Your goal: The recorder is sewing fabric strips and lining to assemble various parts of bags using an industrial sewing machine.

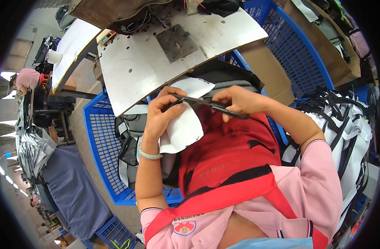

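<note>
My left hand [163, 110] pinches a white sheet-like piece [182, 132] at its top edge, thumb on the near side. The piece hangs over my red apron [231, 151], and dark marks show along its lower right edge. Black-handled scissors [229, 110] are in my right hand [242, 101], fingers closed round the handles. Their blades point left and meet the top of the white piece by my left fingertips; how far apart the blades are is hard to make out. Behind my hands lies another white piece [196, 86] over grey material.
Ahead stands a white worktable [136, 62] with a dark metal plate [176, 42] on it. Blue plastic baskets [99, 145] holding grey and black goods flank my lap. White pieces with black straps [343, 133] pile up at right. Another person [27, 79] is far left.
</note>
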`<state>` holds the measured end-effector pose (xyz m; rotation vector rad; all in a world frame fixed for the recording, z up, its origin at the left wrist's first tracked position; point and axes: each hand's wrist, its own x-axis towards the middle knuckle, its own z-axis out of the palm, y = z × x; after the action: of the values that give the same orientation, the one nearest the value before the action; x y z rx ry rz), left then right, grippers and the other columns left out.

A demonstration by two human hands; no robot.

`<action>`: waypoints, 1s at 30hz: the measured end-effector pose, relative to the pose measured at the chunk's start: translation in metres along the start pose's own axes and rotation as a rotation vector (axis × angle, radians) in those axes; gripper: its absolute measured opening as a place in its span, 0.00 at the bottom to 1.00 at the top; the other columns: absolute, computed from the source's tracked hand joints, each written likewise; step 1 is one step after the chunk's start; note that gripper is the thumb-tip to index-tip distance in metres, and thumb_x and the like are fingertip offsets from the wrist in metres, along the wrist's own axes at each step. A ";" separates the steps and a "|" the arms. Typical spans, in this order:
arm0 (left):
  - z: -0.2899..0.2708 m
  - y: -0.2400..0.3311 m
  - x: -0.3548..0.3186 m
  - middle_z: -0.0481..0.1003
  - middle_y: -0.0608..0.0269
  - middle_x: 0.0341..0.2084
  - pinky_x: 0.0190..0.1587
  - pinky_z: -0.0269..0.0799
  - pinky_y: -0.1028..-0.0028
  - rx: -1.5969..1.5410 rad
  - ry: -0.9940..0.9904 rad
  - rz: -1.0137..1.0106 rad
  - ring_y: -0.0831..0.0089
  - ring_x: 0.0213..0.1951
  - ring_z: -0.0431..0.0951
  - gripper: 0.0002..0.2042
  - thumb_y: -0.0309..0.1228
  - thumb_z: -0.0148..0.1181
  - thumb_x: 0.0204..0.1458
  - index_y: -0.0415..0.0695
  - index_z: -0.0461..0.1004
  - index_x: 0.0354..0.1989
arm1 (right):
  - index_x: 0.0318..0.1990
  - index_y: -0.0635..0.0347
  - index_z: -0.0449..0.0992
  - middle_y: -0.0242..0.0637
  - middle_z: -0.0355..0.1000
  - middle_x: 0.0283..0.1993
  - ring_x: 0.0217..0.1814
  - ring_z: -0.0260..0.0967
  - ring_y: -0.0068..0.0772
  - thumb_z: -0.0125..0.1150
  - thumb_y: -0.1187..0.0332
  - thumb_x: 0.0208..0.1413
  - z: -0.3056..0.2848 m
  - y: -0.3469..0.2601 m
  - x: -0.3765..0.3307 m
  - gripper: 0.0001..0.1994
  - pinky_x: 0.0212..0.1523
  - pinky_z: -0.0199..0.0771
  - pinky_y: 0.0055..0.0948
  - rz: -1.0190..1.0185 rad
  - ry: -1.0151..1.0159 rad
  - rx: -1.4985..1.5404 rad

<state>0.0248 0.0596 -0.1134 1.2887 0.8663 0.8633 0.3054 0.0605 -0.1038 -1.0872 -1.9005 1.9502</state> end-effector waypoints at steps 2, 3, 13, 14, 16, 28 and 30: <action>-0.001 0.001 -0.001 0.71 0.63 0.45 0.46 0.63 0.79 0.002 0.007 -0.008 0.77 0.42 0.70 0.05 0.25 0.65 0.46 0.36 0.76 0.26 | 0.40 0.64 0.75 0.26 0.71 0.29 0.31 0.66 0.15 0.68 0.75 0.43 -0.019 -0.002 -0.003 0.14 0.36 0.66 0.19 -0.042 0.046 0.045; -0.001 0.001 -0.001 0.72 0.63 0.45 0.46 0.63 0.79 -0.001 0.018 -0.013 0.77 0.42 0.70 0.05 0.25 0.65 0.46 0.36 0.76 0.26 | 0.41 0.63 0.75 0.27 0.71 0.30 0.34 0.66 0.16 0.68 0.75 0.43 -0.034 -0.002 0.000 0.15 0.37 0.67 0.20 -0.128 0.202 -0.123; 0.012 0.022 -0.003 0.73 0.61 0.42 0.46 0.63 0.78 0.094 -0.099 0.004 0.75 0.42 0.71 0.05 0.24 0.66 0.44 0.36 0.76 0.25 | 0.54 0.60 0.72 0.44 0.66 0.59 0.62 0.63 0.46 0.65 0.66 0.50 -0.105 -0.015 0.047 0.23 0.64 0.63 0.38 -0.205 0.903 -0.975; 0.018 0.031 -0.004 0.74 0.61 0.41 0.46 0.64 0.77 0.165 -0.120 0.035 0.74 0.42 0.71 0.06 0.24 0.66 0.43 0.36 0.76 0.26 | 0.57 0.59 0.70 0.43 0.65 0.60 0.64 0.61 0.44 0.66 0.66 0.49 -0.086 -0.022 0.046 0.26 0.65 0.60 0.35 -0.444 0.649 -0.658; 0.031 0.057 -0.011 0.75 0.58 0.39 0.46 0.66 0.75 0.250 -0.268 0.091 0.70 0.40 0.73 0.06 0.24 0.66 0.41 0.36 0.76 0.25 | 0.58 0.57 0.69 0.47 0.57 0.66 0.70 0.53 0.48 0.72 0.62 0.41 -0.048 -0.040 0.046 0.33 0.69 0.53 0.39 -0.709 0.215 -0.542; 0.002 0.090 0.022 0.74 0.58 0.42 0.40 0.67 0.79 0.448 0.138 0.241 0.75 0.38 0.73 0.06 0.22 0.66 0.44 0.34 0.78 0.30 | 0.48 0.65 0.76 0.33 0.76 0.40 0.42 0.69 0.21 0.70 0.61 0.47 -0.062 -0.077 0.025 0.23 0.46 0.69 0.23 -0.256 0.151 0.085; -0.005 0.078 0.028 0.76 0.62 0.35 0.38 0.67 0.80 0.307 0.093 -0.021 0.77 0.35 0.73 0.06 0.22 0.65 0.47 0.33 0.79 0.32 | 0.53 0.73 0.73 0.40 0.76 0.45 0.47 0.69 0.25 0.70 0.59 0.46 -0.077 -0.069 0.025 0.30 0.52 0.67 0.24 -0.205 0.316 -0.062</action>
<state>0.0280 0.0931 -0.0374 1.5097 1.1171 0.7994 0.3120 0.1456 -0.0409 -1.0937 -1.8264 1.5198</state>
